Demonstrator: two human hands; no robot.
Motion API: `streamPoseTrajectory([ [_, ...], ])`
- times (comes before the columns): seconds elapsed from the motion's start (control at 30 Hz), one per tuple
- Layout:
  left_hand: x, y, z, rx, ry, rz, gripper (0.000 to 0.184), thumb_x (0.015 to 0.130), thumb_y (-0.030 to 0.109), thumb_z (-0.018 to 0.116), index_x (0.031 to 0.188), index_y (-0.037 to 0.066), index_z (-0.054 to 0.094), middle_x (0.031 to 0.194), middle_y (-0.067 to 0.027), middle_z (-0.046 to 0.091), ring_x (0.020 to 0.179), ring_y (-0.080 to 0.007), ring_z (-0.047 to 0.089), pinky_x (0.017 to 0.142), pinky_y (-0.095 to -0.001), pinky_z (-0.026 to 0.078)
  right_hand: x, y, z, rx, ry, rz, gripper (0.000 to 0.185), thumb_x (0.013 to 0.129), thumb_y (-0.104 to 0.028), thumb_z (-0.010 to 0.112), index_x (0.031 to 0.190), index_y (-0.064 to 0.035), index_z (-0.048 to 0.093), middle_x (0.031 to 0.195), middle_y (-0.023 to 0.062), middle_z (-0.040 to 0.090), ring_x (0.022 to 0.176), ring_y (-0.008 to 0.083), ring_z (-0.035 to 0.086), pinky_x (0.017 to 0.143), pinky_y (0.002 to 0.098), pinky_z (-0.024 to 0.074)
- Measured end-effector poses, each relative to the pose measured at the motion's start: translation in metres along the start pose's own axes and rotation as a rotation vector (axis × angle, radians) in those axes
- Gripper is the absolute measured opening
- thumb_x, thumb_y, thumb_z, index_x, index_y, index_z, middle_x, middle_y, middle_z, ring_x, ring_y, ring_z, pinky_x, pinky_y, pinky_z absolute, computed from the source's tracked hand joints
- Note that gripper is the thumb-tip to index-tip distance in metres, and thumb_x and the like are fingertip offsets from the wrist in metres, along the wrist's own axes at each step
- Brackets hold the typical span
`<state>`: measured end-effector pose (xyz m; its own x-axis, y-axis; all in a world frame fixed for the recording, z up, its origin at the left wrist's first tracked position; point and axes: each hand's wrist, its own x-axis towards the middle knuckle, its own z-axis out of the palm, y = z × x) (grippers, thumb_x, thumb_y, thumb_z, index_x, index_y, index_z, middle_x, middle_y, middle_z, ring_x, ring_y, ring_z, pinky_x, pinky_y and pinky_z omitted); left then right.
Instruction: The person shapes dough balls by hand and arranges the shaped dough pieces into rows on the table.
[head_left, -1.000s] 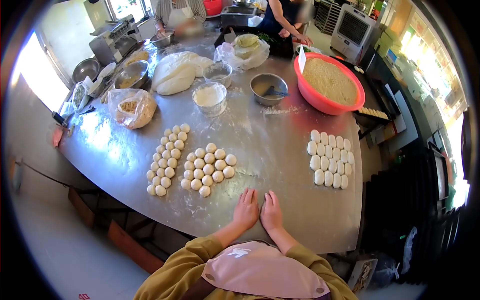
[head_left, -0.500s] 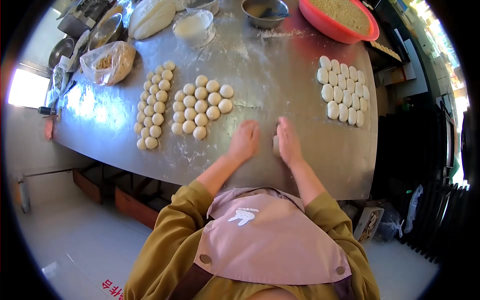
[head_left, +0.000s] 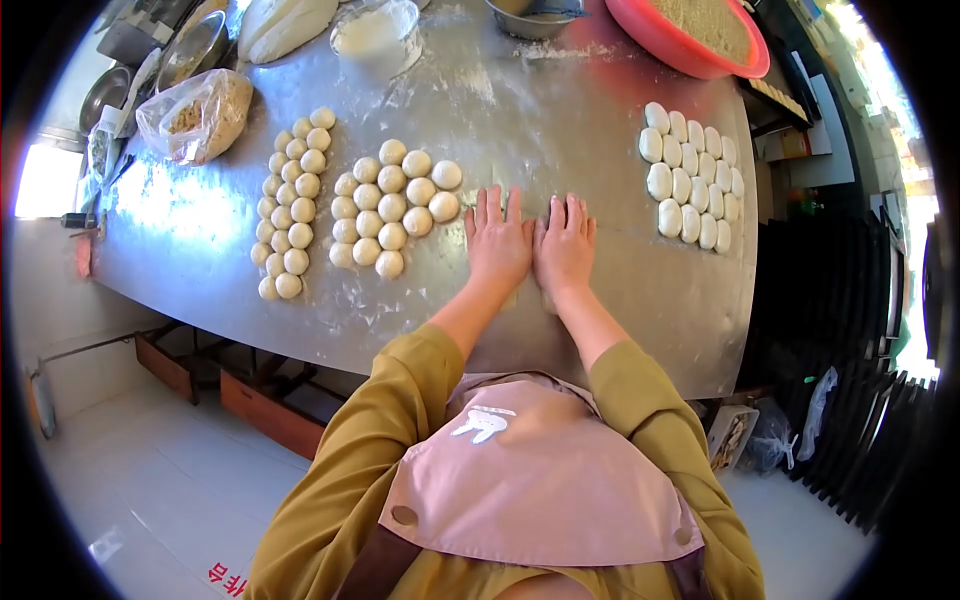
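My left hand [head_left: 499, 248] lies palm down on the metal table, its fingers stretched forward and slightly spread. Beside it, thumbs nearly touching, my right hand [head_left: 565, 246] is laid flat in the same way. Pale edges show by the heels of both hands; whatever lies under the palms is mostly hidden. Left of my hands, round dough balls [head_left: 392, 207] sit in a cluster, the closest just beyond my left fingers. A second group of dough balls [head_left: 292, 202] stands farther left. Oval dough pieces [head_left: 690, 180] are lined up in rows to the right.
Across the metal table [head_left: 590, 345] are a red basin [head_left: 735, 68] of crumbly filling, a metal bowl [head_left: 535, 22], a clear tub [head_left: 372, 42] with white contents, a large dough mass [head_left: 285, 25] and a plastic bag [head_left: 197, 118] of filling. Flour streaks mark the surface.
Both hands have turned from edge-on to palm down and come together. The small dough piece seen beside my right palm is now largely covered. The view has shifted slightly.
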<state>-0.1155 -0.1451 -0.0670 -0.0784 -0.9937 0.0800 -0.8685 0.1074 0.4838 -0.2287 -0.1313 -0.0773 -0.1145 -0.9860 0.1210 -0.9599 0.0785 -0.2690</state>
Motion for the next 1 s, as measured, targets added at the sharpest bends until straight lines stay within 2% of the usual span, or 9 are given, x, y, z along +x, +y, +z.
streamPoseTrajectory([
  [0.2, -0.011, -0.006, 0.002, -0.094, 0.006, 0.004, 0.05, 0.095, 0.032, 0.054, 0.138, 0.008, 0.051, 0.148, -0.0191, 0.04, 0.14, -0.0389, 0.033, 0.114, -0.0537, 0.023, -0.007, 0.005, 0.001, 0.154, -0.01, 0.016, 0.043, 0.097, -0.028, 0.052, 0.13, -0.0016, 0.054, 0.142, 0.0202, 0.047, 0.137, 0.0383, 0.038, 0.114, 0.0522, 0.0281],
  [0.4, -0.045, -0.002, -0.004, 0.007, 0.063, 0.066, 0.046, 0.094, 0.032, 0.054, 0.133, 0.008, 0.056, 0.144, -0.0185, 0.046, 0.138, -0.039, 0.037, 0.112, -0.0544, 0.026, -0.028, 0.0, -0.01, 0.072, 0.121, -0.055, 0.038, 0.095, -0.025, 0.054, 0.124, -0.0014, 0.058, 0.137, 0.0194, 0.051, 0.131, 0.041, 0.044, 0.111, 0.0537, 0.0313],
  [0.6, -0.039, -0.003, -0.008, -0.078, 0.058, 0.066, 0.044, 0.094, 0.027, 0.053, 0.133, 0.007, 0.055, 0.144, -0.019, 0.046, 0.137, -0.0391, 0.038, 0.112, -0.0534, 0.027, -0.029, 0.01, -0.002, 0.136, 0.171, -0.102, 0.037, 0.098, -0.028, 0.051, 0.123, -0.003, 0.058, 0.134, 0.0194, 0.053, 0.129, 0.0392, 0.046, 0.112, 0.0492, 0.0312],
  [0.67, -0.036, -0.012, -0.008, -0.253, 0.02, 0.04, 0.044, 0.095, 0.024, 0.052, 0.135, 0.005, 0.053, 0.142, -0.0199, 0.046, 0.138, -0.037, 0.037, 0.113, -0.0501, 0.028, -0.026, 0.022, -0.001, 0.672, 0.126, -0.004, 0.039, 0.101, -0.03, 0.045, 0.126, -0.002, 0.057, 0.136, 0.0177, 0.053, 0.131, 0.0354, 0.046, 0.113, 0.0451, 0.0312],
  [0.77, -0.05, -0.025, -0.02, -0.815, 0.212, -0.05, 0.038, 0.103, 0.021, 0.042, 0.134, 0.002, 0.052, 0.144, -0.0174, 0.045, 0.133, -0.031, 0.043, 0.112, -0.0417, 0.031, -0.044, 0.046, 0.001, 1.328, 0.099, 0.171, 0.046, 0.106, -0.033, 0.036, 0.133, 0.0011, 0.05, 0.141, 0.0155, 0.049, 0.134, 0.0284, 0.043, 0.116, 0.0404, 0.0289],
  [0.8, -0.053, -0.025, -0.018, -0.838, 0.208, -0.038, 0.039, 0.103, 0.021, 0.041, 0.135, 0.001, 0.051, 0.144, -0.0174, 0.045, 0.133, -0.0304, 0.043, 0.112, -0.0411, 0.031, -0.05, 0.049, 0.0, 1.524, 0.105, 0.23, 0.048, 0.107, -0.034, 0.033, 0.136, 0.0023, 0.047, 0.142, 0.0149, 0.047, 0.136, 0.0259, 0.041, 0.117, 0.0391, 0.0278],
  [0.83, -0.057, -0.026, -0.013, -0.861, 0.205, -0.025, 0.039, 0.104, 0.022, 0.04, 0.135, 0.0, 0.05, 0.145, -0.0174, 0.044, 0.134, -0.0297, 0.042, 0.113, -0.0405, 0.03, -0.056, 0.051, 0.0, 1.571, 0.102, 0.219, 0.05, 0.107, -0.034, 0.035, 0.136, 0.0046, 0.045, 0.144, 0.0167, 0.046, 0.138, 0.0255, 0.039, 0.119, 0.039, 0.0241],
  [0.93, -0.076, -0.032, 0.0, -0.924, 0.186, 0.01, 0.042, 0.106, 0.022, 0.037, 0.137, -0.004, 0.047, 0.146, -0.0173, 0.042, 0.135, -0.0278, 0.04, 0.114, -0.0386, 0.03, -0.065, 0.038, 0.001, 1.415, 0.037, 0.133, 0.05, 0.106, -0.037, 0.036, 0.136, 0.0014, 0.049, 0.14, 0.0143, 0.05, 0.135, 0.0232, 0.042, 0.116, 0.0369, 0.028],
  [1.0, -0.081, -0.035, 0.002, -1.056, 0.179, -0.044, 0.043, 0.106, 0.023, 0.036, 0.138, -0.004, 0.045, 0.147, -0.0165, 0.042, 0.136, -0.0264, 0.039, 0.114, -0.0377, 0.029, -0.064, 0.032, -0.004, 1.479, 0.031, 0.17, 0.05, 0.106, -0.037, 0.036, 0.136, 0.0016, 0.049, 0.14, 0.0144, 0.051, 0.135, 0.0238, 0.042, 0.116, 0.0376, 0.0284],
])
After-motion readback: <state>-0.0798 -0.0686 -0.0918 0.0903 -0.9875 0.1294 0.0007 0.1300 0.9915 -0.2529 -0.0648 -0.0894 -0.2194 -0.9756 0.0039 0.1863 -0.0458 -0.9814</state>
